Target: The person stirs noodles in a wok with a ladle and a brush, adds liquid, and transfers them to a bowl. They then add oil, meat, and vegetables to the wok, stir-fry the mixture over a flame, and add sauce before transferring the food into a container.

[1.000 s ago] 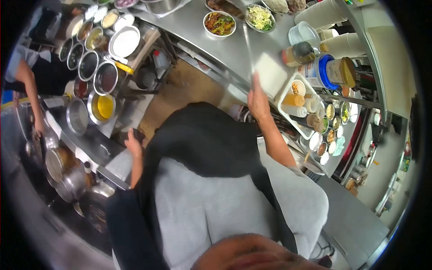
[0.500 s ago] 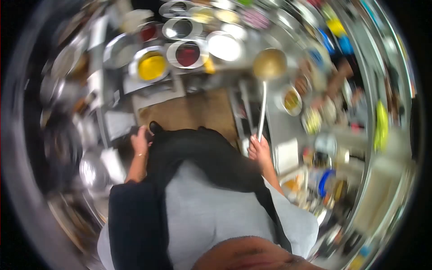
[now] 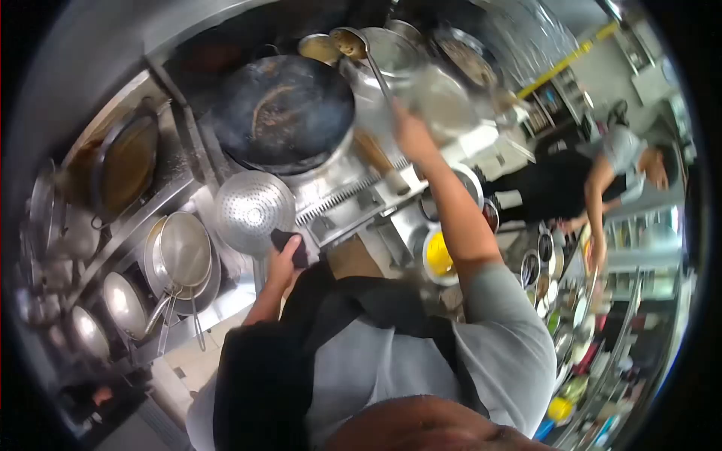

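Haze [image 3: 320, 105] drifts over a wide black metal wok [image 3: 282, 124], left of top centre, its bottom darkly crusted. Near it, the right hand [image 3: 414, 135] grips a long-handled metal ladle [image 3: 350, 43], whose brownish bowl sits at top centre, just beside a small round pot [image 3: 320, 49] with tan contents. Left of centre, the left hand [image 3: 281, 264] clutches a dark folded cloth [image 3: 289, 242] near a round perforated steel strainer [image 3: 256, 213]. Brown liquid fills a dark pan [image 3: 126, 167] at upper left; bright yellow liquid, a silvery round bowl [image 3: 438, 254] right of centre.
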A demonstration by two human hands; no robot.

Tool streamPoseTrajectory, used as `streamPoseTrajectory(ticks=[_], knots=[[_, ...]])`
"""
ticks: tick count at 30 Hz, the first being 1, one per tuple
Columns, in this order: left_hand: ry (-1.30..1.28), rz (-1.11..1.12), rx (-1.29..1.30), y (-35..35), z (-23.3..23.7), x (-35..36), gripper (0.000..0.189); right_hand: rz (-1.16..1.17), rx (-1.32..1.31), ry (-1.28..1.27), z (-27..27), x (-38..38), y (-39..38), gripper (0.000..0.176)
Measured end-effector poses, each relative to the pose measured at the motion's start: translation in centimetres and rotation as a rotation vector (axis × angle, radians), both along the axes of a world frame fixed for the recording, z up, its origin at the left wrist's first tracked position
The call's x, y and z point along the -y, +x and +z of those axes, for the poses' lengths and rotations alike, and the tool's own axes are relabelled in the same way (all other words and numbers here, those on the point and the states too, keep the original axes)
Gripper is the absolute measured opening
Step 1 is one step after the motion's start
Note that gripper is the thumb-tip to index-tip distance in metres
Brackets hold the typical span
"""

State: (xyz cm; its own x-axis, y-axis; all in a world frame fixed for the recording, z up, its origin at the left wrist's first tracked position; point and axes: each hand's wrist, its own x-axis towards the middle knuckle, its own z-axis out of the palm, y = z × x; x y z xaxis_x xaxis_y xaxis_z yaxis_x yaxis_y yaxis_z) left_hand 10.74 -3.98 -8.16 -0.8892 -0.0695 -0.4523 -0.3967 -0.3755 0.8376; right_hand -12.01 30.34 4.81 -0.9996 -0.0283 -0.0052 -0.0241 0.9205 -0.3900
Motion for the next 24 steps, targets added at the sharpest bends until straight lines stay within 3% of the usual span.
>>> streamPoseTrajectory(ticks=[1,4,6,8,10,12,16,17,21,24], knots=[[0.012,0.156,0.057,-0.1,0.2,1.3,0.033,0.053,-0.046,0.085,-1.0,1.6,-5.6,0.066],[0.043,0.246,0.071,-1.1,0.0,6.3,0.039,0.035,-0.151,0.263,-9.1,4.8,-20.8,0.069],[0.074,0.384,0.08,-1.2,-0.9,8.4,0.04,0.054,-0.278,0.343,-10.6,6.1,-28.2,0.067],[0.058,0.59,0.038,-1.8,1.2,9.0,0.039,0.084,0.547,-0.58,-9.8,5.9,-33.9,0.042],[0.056,0.616,0.059,-2.0,1.7,10.3,0.038,0.062,1.399,-1.499,-9.8,5.3,-37.0,0.018],[0.052,0.673,0.129,-1.3,0.9,11.1,0.036,0.002,1.831,-1.976,-12.4,5.4,-37.2,0.008],[0.072,0.731,0.142,-2.4,-0.4,10.6,0.037,0.281,0.498,0.158,-14.6,7.3,-37.9,0.033],[0.086,0.693,0.108,-2.7,-0.7,10.2,0.038,0.279,0.487,0.159,-14.0,6.6,-38.6,0.033],[0.079,0.635,0.096,-3.6,2.2,6.8,0.04,0.446,0.41,-0.145,-13.1,3.8,-36.4,0.004],[0.037,0.601,0.117,-2.5,2.7,4.7,0.041,0.494,0.373,-0.169,-10.2,3.6,-33.1,0.014]])
